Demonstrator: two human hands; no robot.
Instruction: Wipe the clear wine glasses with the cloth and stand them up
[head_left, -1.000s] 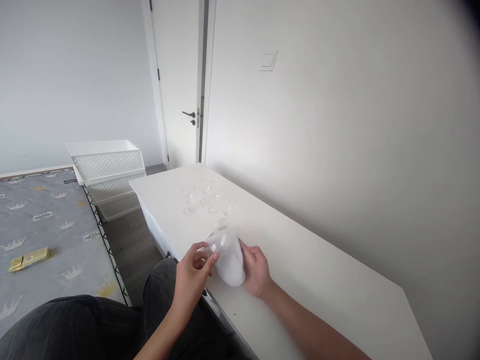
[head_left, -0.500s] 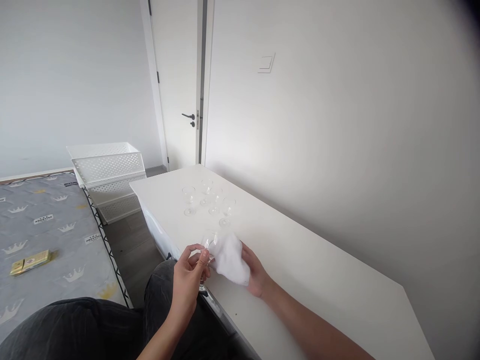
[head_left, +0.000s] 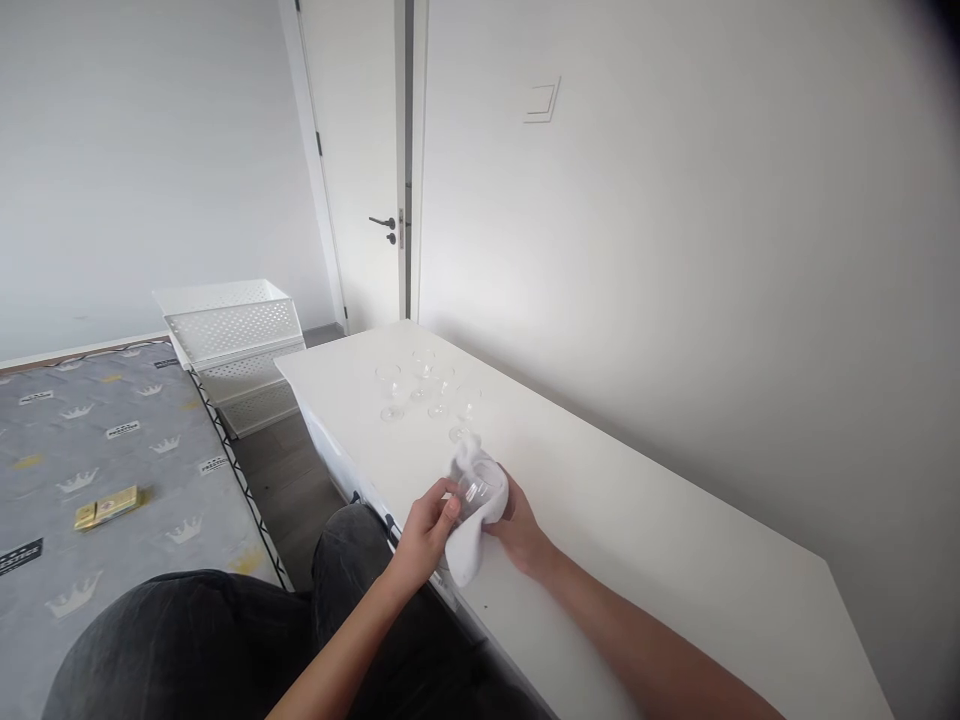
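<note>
Between my hands, over the table's near-left edge, is a clear stemmed glass [head_left: 474, 490]. My left hand [head_left: 427, 528] is closed round the glass from the left, with thumb and fingers at its side. My right hand [head_left: 523, 528] is closed on a white cloth [head_left: 469, 548] that wraps the bowl's far and right sides and hangs down in front. The right fingertips are hidden behind the cloth. Just beyond, several more clear stemmed glasses [head_left: 391, 392] stand upright in a group on the white table [head_left: 637, 560].
Along the right, a white wall [head_left: 675, 250] runs beside the table. White perforated stacked baskets [head_left: 236, 330] stand at the back left. A grey crown-patterned mattress [head_left: 157, 480] bears a yellow packet [head_left: 107, 508]. My knees in dark trousers [head_left: 195, 640] sit below the table's left edge.
The cloth has come round the glass's bowl, where before it was bunched at its right side. Both hands have moved closer together. The whole view has shifted slightly.
</note>
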